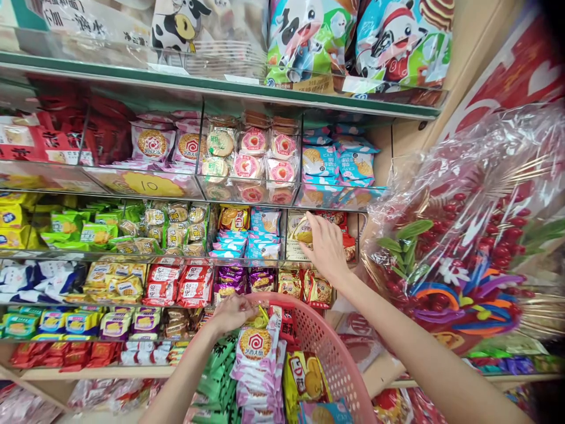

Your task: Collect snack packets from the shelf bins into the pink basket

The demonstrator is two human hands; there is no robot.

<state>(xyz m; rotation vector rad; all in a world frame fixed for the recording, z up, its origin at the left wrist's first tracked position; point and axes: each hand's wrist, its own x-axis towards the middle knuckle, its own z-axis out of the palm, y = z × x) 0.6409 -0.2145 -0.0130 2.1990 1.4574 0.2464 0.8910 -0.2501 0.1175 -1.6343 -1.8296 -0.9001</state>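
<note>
My right hand [325, 244] reaches into a clear shelf compartment, its fingers bent round the edge of a beige snack packet [304, 231] with a yellowish picture. More beige packets [295, 250] are stacked below it. With closed fingers, my left hand [233, 313] grips the far rim of a pink plastic basket [348, 359]. Inside the basket lie pink-and-white cracker packets [256, 347], green packets [220, 359], a yellow packet [306, 377], a blue packet [325, 412] and a red one [286, 321]. A small yellow-green packet [261, 317] sits beside my left fingertips.
Clear dividers split the shelves, holding blue biscuit packets [265, 241], purple packets [230, 280] and red packets [165, 282]. Large cow-print bags [309, 41] stand on the top shelf [220, 83]. At right, plastic-wrapped decorations with red berries [481, 235] jut out near my right forearm.
</note>
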